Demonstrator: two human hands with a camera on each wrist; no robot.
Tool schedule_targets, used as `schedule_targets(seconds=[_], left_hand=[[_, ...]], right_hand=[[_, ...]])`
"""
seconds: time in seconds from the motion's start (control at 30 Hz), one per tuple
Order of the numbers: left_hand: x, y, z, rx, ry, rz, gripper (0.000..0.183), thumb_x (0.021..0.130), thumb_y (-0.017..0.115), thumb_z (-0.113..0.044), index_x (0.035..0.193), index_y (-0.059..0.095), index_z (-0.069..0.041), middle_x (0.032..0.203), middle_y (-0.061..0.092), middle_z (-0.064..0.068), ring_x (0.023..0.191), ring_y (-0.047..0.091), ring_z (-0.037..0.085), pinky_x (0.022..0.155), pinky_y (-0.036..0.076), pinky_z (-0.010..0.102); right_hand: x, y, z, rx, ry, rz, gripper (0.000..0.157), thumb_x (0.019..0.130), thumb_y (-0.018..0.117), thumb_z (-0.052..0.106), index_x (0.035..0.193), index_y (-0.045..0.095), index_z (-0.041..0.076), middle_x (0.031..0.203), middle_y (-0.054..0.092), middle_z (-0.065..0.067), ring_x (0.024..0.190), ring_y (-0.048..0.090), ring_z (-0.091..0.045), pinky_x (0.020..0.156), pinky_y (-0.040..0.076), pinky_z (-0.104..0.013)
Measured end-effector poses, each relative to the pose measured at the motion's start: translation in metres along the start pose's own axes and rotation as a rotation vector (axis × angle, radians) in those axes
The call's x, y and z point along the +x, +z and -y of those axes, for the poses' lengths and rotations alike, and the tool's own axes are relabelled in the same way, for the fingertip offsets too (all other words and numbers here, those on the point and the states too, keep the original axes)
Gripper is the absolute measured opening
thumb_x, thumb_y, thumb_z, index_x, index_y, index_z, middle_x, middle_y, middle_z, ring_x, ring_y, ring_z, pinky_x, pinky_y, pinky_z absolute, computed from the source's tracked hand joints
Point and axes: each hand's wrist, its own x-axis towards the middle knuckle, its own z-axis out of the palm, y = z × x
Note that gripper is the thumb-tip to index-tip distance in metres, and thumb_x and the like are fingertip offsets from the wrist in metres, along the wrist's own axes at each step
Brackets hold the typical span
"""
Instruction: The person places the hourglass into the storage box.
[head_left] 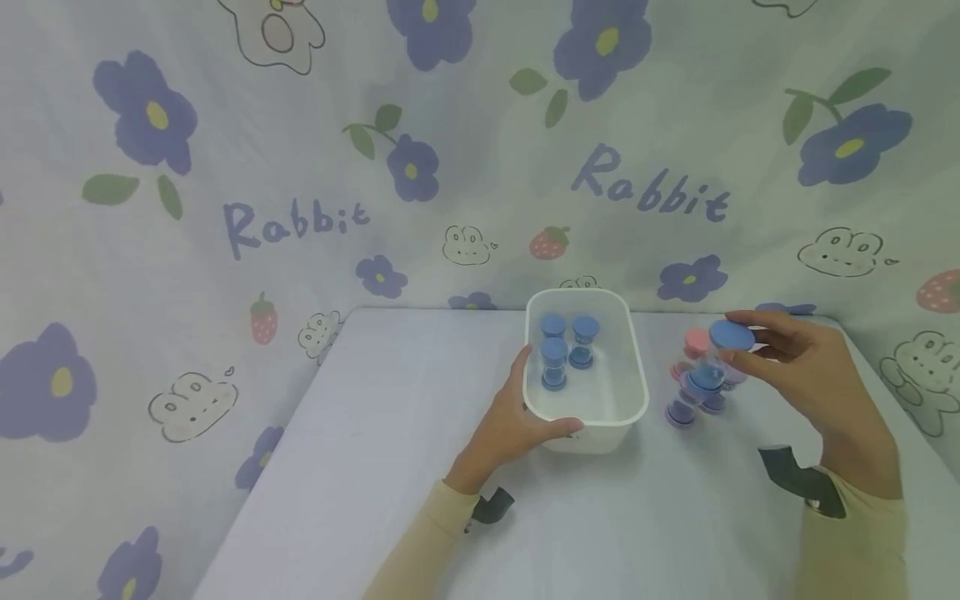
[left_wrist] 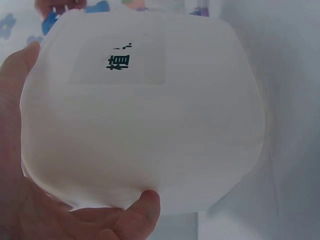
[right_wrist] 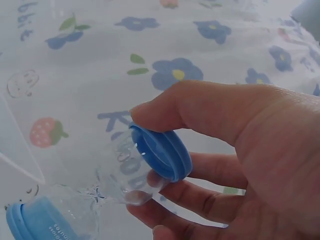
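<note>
My right hand (head_left: 810, 362) pinches the upper cap of a blue sand timer (head_left: 732, 336), thumb on one side and fingers on the other. Tilted in the air, the timer (right_wrist: 165, 152) shows clear bulbs and light blue sand in its lower end. With my left hand (head_left: 506, 429) I grip the near left corner of a white plastic bin (head_left: 611, 439), thumb along its front rim. Three blue sand timers (head_left: 554, 352) stand inside toward the bin's left. In the left wrist view the bin wall (left_wrist: 150, 140) fills most of the picture, with a printed label on it.
Right of the bin, a pink sand timer (head_left: 697, 342) and purple sand timers (head_left: 681, 413) stand close together, partly hidden by the held one. A white cloth-covered table (head_left: 360, 433) lies beneath. Behind it hangs a flowered curtain (head_left: 480, 167) printed with rabbits.
</note>
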Motion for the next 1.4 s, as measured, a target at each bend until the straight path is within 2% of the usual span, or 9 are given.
schedule_targets(seconds=[0.33, 0.63, 0.77, 0.97, 1.07, 1.2, 1.27, 1.33, 1.4], left_hand=[[0.000, 0.000, 0.003, -0.009, 0.017, 0.003, 0.121, 0.074, 0.092, -0.048, 0.160, 0.007, -0.050, 0.161, 0.044, -0.004, 0.142, 0.052, 0.027, 0.114, 0.045, 0.059], [0.000, 0.001, 0.001, 0.005, 0.006, -0.001, 0.122, 0.072, 0.093, -0.049, 0.159, 0.009, -0.051, 0.159, 0.046, -0.005, 0.137, 0.053, 0.013, 0.113, 0.046, 0.058], [0.000, 0.001, 0.000, -0.001, 0.002, -0.001, 0.121, 0.073, 0.093, -0.048, 0.159, 0.008, -0.052, 0.160, 0.046, -0.003, 0.138, 0.054, 0.019, 0.113, 0.047, 0.058], [-0.001, 0.001, 0.001, -0.006, -0.009, -0.002, 0.120, 0.074, 0.092, -0.048, 0.159, 0.007, -0.052, 0.161, 0.044, -0.004, 0.141, 0.052, 0.029, 0.115, 0.045, 0.058], [-0.001, 0.001, 0.000, -0.008, -0.006, 0.000, 0.120, 0.075, 0.092, -0.048, 0.159, 0.007, -0.052, 0.162, 0.044, -0.004, 0.142, 0.051, 0.029, 0.115, 0.045, 0.058], [-0.001, 0.001, 0.000, -0.007, -0.004, 0.006, 0.121, 0.074, 0.092, -0.049, 0.159, 0.006, -0.052, 0.162, 0.043, -0.003, 0.143, 0.051, 0.029, 0.115, 0.045, 0.058], [-0.001, 0.001, 0.000, -0.005, -0.004, 0.010, 0.122, 0.073, 0.092, -0.050, 0.159, 0.006, -0.051, 0.162, 0.043, -0.003, 0.143, 0.050, 0.029, 0.116, 0.044, 0.058], [-0.001, 0.001, 0.000, -0.006, -0.002, 0.016, 0.122, 0.073, 0.092, -0.050, 0.159, 0.005, -0.051, 0.162, 0.042, -0.005, 0.144, 0.050, 0.029, 0.116, 0.044, 0.058], [-0.001, 0.001, 0.000, -0.008, 0.001, 0.018, 0.122, 0.074, 0.092, -0.051, 0.160, 0.005, -0.050, 0.162, 0.042, -0.005, 0.144, 0.049, 0.029, 0.116, 0.044, 0.059]], right_hand=[[0.014, 0.012, 0.019, -0.010, 0.083, -0.027, 0.050, 0.086, 0.085, 0.019, 0.133, 0.068, 0.014, 0.095, 0.068, 0.026, 0.083, 0.064, 0.000, 0.069, 0.050, -0.012], [0.028, 0.027, 0.030, 0.069, 0.064, 0.019, 0.050, 0.088, 0.083, 0.018, 0.134, 0.066, 0.009, 0.103, 0.070, 0.024, 0.088, 0.067, -0.001, 0.074, 0.056, -0.013], [0.034, 0.032, 0.031, 0.059, 0.060, 0.045, 0.052, 0.088, 0.084, 0.020, 0.135, 0.065, 0.008, 0.105, 0.069, 0.025, 0.091, 0.067, 0.000, 0.075, 0.057, -0.013], [0.043, 0.039, 0.037, -0.001, 0.113, 0.108, 0.061, 0.088, 0.084, 0.032, 0.141, 0.062, 0.012, 0.108, 0.066, 0.026, 0.097, 0.064, 0.004, 0.078, 0.054, -0.010], [0.047, 0.045, 0.040, -0.021, 0.103, 0.138, 0.061, 0.088, 0.083, 0.035, 0.141, 0.063, 0.013, 0.111, 0.068, 0.019, 0.099, 0.065, 0.002, 0.083, 0.054, -0.015], [0.053, 0.055, 0.043, -0.028, 0.075, 0.160, 0.059, 0.089, 0.083, 0.033, 0.141, 0.063, 0.013, 0.118, 0.073, 0.002, 0.098, 0.066, 0.000, 0.090, 0.059, -0.038], [0.056, 0.060, 0.043, -0.033, 0.067, 0.171, 0.058, 0.089, 0.083, 0.031, 0.140, 0.064, 0.012, 0.123, 0.073, -0.007, 0.100, 0.068, -0.005, 0.092, 0.060, -0.040], [0.058, 0.064, 0.043, -0.049, 0.065, 0.183, 0.056, 0.089, 0.083, 0.030, 0.139, 0.064, 0.012, 0.129, 0.070, -0.012, 0.105, 0.069, -0.012, 0.092, 0.060, -0.031], [0.061, 0.068, 0.043, -0.045, 0.070, 0.206, 0.056, 0.089, 0.083, 0.029, 0.139, 0.065, 0.011, 0.132, 0.068, -0.014, 0.111, 0.070, -0.022, 0.093, 0.060, -0.030]])
